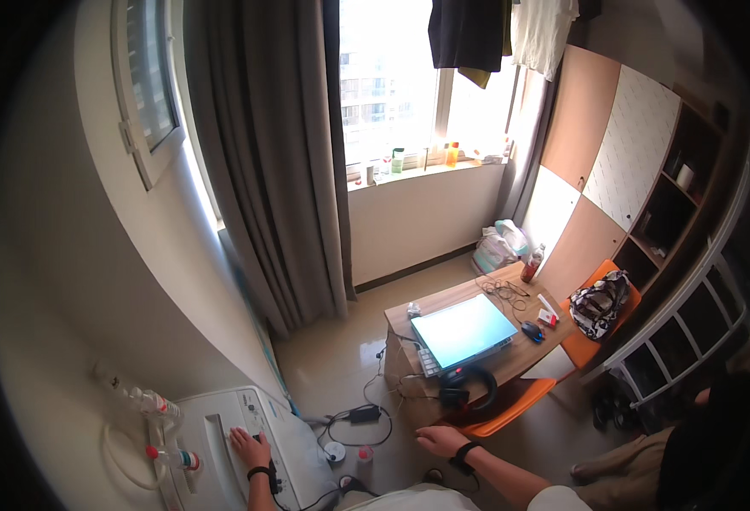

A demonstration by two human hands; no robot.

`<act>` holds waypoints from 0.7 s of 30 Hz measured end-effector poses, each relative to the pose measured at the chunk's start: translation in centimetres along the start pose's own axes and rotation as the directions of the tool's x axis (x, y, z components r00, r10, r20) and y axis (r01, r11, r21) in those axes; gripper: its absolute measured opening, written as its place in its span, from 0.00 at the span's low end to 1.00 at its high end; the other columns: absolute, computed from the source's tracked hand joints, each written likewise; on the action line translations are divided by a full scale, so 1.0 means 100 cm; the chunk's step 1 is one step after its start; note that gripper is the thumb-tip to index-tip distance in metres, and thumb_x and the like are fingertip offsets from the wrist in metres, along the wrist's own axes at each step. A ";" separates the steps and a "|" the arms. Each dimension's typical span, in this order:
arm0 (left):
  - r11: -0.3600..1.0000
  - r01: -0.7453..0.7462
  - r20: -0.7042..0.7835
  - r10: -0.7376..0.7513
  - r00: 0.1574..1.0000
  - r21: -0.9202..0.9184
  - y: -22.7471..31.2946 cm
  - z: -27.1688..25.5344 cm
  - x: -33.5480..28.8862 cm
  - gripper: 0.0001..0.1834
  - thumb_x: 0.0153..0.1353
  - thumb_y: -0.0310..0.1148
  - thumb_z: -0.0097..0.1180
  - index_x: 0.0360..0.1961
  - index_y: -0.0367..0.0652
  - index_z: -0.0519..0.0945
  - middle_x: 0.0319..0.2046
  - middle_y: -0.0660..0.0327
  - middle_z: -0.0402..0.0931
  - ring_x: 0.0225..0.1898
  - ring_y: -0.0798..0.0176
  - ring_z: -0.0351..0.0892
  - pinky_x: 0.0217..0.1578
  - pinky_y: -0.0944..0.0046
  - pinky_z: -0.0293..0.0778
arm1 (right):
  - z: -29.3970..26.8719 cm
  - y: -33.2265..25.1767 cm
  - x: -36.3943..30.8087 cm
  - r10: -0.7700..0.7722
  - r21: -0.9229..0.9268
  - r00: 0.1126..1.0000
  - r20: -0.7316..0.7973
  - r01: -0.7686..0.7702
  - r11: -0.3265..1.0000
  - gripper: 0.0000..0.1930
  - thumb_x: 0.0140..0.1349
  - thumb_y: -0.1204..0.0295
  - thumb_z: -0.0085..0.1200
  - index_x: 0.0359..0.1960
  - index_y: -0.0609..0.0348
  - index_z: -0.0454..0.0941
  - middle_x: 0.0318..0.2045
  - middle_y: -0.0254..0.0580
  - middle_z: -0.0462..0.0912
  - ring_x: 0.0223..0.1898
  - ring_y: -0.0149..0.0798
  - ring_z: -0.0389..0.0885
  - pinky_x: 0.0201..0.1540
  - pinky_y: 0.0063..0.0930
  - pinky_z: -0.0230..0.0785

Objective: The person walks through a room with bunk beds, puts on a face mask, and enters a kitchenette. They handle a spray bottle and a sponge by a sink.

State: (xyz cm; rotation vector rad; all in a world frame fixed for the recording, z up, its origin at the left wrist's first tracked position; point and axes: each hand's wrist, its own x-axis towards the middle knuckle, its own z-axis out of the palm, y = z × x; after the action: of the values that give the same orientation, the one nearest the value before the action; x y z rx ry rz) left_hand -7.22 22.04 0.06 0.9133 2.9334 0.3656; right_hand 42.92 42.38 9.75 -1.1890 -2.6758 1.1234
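Note:
My left hand [249, 447] lies palm down on the white top-loading washing machine [298, 451], its fingers stretched out beside the knobs of the control strip. A dark band circles that wrist. Beyond the fingers, two clear plastic bottles [189, 460] with labels stand or lie at the machine's left side; the nearer one has a red cap. My right hand [443, 440] hangs in the air in front of the orange chair [503, 409], with its fingers curled in and nothing visible in them. A black watch or band [464, 457] sits on the right wrist.
The wooden desk [400, 322] carries an open laptop [464, 328], headphones [481, 387] and a mouse [532, 330]. Cables and a black power adapter [364, 415] lie on the floor. Another person [639, 456] is at the right. A patterned backpack [599, 305] rests on a second chair.

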 end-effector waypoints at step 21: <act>0.999 -0.041 -0.070 0.041 0.997 0.000 0.006 0.000 0.069 0.44 0.64 0.49 0.60 0.71 0.28 0.62 0.75 0.42 0.55 0.76 0.44 0.52 0.76 0.43 0.43 | -0.037 0.002 -0.022 0.188 -0.063 0.981 -0.037 -0.190 0.980 0.23 0.71 0.55 0.51 0.59 0.58 0.78 0.47 0.49 0.87 0.50 0.52 0.84 0.53 0.42 0.76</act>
State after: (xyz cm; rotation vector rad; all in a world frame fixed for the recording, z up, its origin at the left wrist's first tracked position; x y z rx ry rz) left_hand -12.55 26.44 0.34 0.9810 2.9804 0.4100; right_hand 45.61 43.34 12.99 -1.4870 -2.6424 1.0324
